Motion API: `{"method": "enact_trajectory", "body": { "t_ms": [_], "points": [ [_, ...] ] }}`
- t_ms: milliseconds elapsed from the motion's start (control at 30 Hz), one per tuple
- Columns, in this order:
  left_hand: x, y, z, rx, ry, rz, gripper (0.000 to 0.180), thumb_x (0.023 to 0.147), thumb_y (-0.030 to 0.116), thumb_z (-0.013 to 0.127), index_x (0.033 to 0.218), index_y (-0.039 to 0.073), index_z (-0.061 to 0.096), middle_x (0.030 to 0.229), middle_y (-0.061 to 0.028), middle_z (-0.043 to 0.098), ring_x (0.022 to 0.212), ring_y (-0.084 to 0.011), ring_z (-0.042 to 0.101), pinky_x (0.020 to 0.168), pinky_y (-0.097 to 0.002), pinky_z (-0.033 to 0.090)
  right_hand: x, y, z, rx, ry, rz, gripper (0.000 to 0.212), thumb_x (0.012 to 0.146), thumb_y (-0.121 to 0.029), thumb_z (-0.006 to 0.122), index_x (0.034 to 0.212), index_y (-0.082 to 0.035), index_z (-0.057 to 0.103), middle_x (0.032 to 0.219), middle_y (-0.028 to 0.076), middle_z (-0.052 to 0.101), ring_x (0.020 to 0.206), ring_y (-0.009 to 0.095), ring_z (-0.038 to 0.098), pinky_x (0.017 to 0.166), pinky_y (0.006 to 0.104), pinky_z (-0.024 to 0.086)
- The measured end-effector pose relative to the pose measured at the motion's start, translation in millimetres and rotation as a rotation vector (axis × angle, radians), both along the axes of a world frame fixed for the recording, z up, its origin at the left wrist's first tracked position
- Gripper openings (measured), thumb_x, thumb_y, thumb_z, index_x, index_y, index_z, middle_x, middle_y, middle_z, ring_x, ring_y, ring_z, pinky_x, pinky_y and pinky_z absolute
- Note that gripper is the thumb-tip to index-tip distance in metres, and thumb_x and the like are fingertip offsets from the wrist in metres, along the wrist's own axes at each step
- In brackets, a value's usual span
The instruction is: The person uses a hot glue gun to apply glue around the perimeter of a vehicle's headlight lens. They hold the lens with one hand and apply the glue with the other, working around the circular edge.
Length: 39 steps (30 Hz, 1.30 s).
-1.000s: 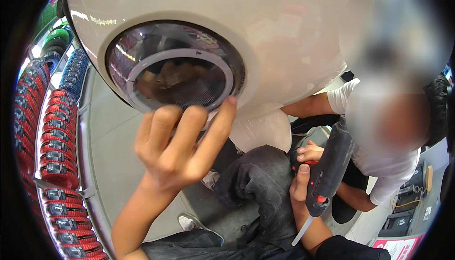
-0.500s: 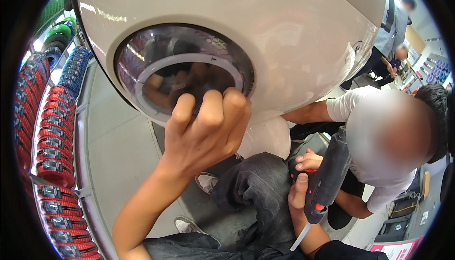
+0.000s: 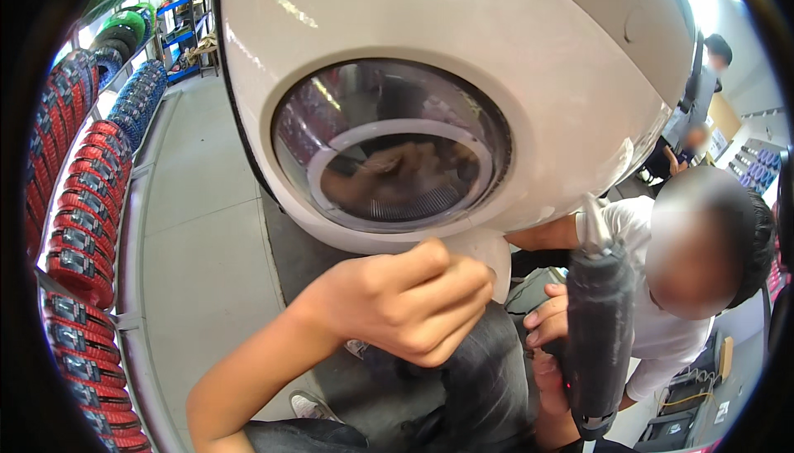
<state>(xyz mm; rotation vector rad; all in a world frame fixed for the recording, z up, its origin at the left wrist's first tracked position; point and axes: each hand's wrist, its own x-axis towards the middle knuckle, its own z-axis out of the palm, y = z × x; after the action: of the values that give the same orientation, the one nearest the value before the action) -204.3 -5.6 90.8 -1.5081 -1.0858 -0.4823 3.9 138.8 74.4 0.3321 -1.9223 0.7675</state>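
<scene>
While the right hand (image 3: 551, 379) grips a black glue gun (image 3: 600, 321), the left hand (image 3: 413, 304) hangs in front of the person, near the bottom edge of a large cream panel (image 3: 389, 11). The glue gun is on the right side of the view, in front of the co-worker's white shirt (image 3: 637, 226). Its long axis runs almost straight up and down in the picture. The metal tip, blurred, is at the upper end and points up and away from the person, while a pale stick (image 3: 589, 446) shows at the lower end. The right hand is closed around the gun from its left side, though much of the grip is hidden behind the barrel.

The left hand is bent inward with its back toward the camera and its fingers curled narrow; the fingertips are hidden, so I cannot tell whether it holds anything. Above it, an oval lamp (image 3: 389, 93) is set in the panel, its long axis running mostly left to right, with a pale ring inside the clear cover. Below are dark jeans (image 3: 484, 370) and a shoe (image 3: 310, 406). Red rolls (image 3: 83, 213) line the rack at far left.
</scene>
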Motion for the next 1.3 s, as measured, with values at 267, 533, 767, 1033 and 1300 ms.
{"method": "enact_trajectory", "body": {
  "t_ms": [267, 533, 767, 1033, 1300],
  "points": [
    [-33.3, 8.3, -6.1, 0.473, -0.206, 0.226, 0.018, 0.094, 0.028, 0.064, 0.107, 0.026, 0.053, 0.120, 0.0044, 0.066, 0.118, -0.0204, 0.064, 0.107, -0.0479, 0.048, -39.3, -4.1, 26.1, 0.092, -0.021, -0.110, 0.050, 0.090, -0.003, 0.077, 0.132, 0.016, 0.058, 0.098, 0.032, 0.075, 0.077, 0.029, 0.076, 0.070, 0.0372, 0.060],
    [-47.7, 6.9, -10.8, 0.430, -0.274, 0.386, 0.045, 0.087, 0.056, 0.075, 0.130, 0.049, 0.064, 0.152, -0.0150, 0.052, 0.141, -0.0442, 0.051, 0.121, -0.0664, 0.032, -40.2, -21.5, 42.8, 0.101, -0.211, -0.260, 0.064, 0.082, -0.006, 0.086, 0.135, 0.016, 0.058, 0.105, 0.030, 0.076, 0.093, 0.031, 0.078, 0.087, 0.0379, 0.060],
    [-48.9, 8.1, -19.0, 0.465, -0.286, 0.418, 0.046, 0.085, 0.050, 0.078, 0.128, 0.052, 0.063, 0.152, -0.0112, 0.055, 0.135, -0.0440, 0.057, 0.116, -0.0664, 0.039, -48.3, -17.4, 47.5, 0.149, -0.264, -0.253, 0.069, 0.081, -0.007, 0.085, 0.140, 0.014, 0.055, 0.107, 0.027, 0.077, 0.089, 0.026, 0.078, 0.086, 0.0333, 0.059],
    [-45.3, 9.1, -20.1, 0.479, -0.326, 0.371, 0.041, 0.085, 0.044, 0.079, 0.123, 0.050, 0.064, 0.149, -0.0057, 0.060, 0.133, -0.0387, 0.060, 0.116, -0.0633, 0.042, -50.4, -21.0, 49.2, 0.136, -0.312, -0.252, 0.039, 0.082, -0.012, 0.075, 0.115, 0.005, 0.060, 0.094, 0.017, 0.068, 0.085, 0.024, 0.070, 0.098, 0.0448, 0.050],
    [-47.0, 6.2, -27.3, 0.460, -0.342, 0.369, 0.037, 0.086, 0.044, 0.078, 0.120, 0.048, 0.063, 0.147, -0.0041, 0.060, 0.136, -0.0357, 0.057, 0.118, -0.0641, 0.041, -62.0, -24.8, 45.2, 0.179, -0.266, -0.217, 0.018, 0.083, -0.019, 0.068, 0.091, -0.003, 0.063, 0.082, 0.008, 0.061, 0.083, 0.024, 0.063, 0.109, 0.0558, 0.041]
  ]
}}
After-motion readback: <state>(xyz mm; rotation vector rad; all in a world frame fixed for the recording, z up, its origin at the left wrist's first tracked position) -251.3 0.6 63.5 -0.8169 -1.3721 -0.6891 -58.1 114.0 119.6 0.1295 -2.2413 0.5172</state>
